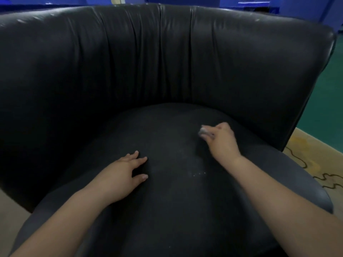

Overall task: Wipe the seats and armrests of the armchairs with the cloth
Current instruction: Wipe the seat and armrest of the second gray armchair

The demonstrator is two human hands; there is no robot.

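A black leather armchair [167,52] with a curved back fills the view. Its dark seat cushion [176,191] shows pale specks near the middle. My left hand [124,175] rests flat on the seat, fingers spread and straight. My right hand [220,140] is further back on the right of the seat and grips a small wadded grey cloth [203,131], pressed against the cushion. Most of the cloth is hidden inside the fingers, and the hand is blurred.
The chair's curved back and sides wrap round the seat on the left, rear and right. A beige patterned carpet [315,167] and a green floor [330,108] lie to the right. Blue walls show behind the backrest.
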